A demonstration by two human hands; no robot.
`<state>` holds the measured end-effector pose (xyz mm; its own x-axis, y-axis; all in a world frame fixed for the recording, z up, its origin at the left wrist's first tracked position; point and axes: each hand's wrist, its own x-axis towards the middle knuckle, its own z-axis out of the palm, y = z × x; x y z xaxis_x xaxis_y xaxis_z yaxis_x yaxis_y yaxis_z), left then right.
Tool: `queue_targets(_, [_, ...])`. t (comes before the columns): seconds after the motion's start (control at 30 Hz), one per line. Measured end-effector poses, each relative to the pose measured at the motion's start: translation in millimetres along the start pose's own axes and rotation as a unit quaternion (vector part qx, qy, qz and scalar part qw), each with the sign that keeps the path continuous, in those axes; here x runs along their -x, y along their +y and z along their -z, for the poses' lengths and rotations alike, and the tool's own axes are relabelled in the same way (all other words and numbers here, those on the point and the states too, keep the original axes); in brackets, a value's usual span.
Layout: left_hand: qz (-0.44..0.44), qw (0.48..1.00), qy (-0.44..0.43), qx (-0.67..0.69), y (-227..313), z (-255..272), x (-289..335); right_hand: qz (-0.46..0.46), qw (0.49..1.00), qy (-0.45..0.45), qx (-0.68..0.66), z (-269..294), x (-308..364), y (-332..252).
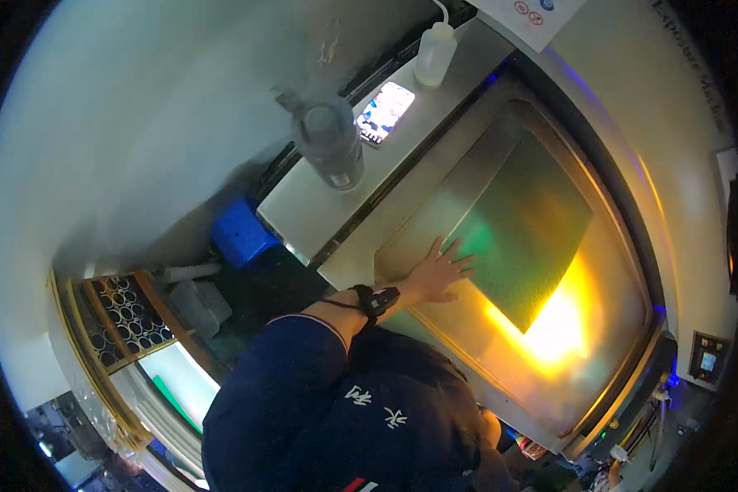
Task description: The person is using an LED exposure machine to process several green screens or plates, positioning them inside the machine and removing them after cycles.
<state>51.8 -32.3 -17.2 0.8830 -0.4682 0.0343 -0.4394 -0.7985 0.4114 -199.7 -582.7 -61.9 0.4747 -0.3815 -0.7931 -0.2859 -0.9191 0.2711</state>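
Note:
My left hand [441, 272], with a dark band and device [377, 302] at its wrist, lies with fingers spread. Its fingertips reach the lower left edge of a green sheet [529, 234]; the palm is over the pale surface beside it. The sheet lies flat at a slant on a framed, shiny bed [435, 205]. Bright yellow light [562, 328] glows at the sheet's near corner. Of my right arm only a small patch of skin [490, 426] shows past my dark shirt; the right hand itself is hidden.
Along the bed's far left side runs a metal ledge [291, 205] with a grey lidded jug [328, 143], a lit phone [385, 113] and a white squeeze bottle [435, 56]. A blue bin [242, 234] stands below it. At left is a rack with a ring-patterned panel [127, 316].

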Motion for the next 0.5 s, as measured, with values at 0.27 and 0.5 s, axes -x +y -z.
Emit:
queue_targets(0.27, [0.029,0.998,-0.026,0.050,-11,-8,-5,0.229,0.795,0.509,-0.238,177,-5,-228])
queue_targets(0.5, [0.023,0.996,-0.042,0.070,-5,-9,-19,0.000,0.873,0.476,-0.109,180,-39,-295])
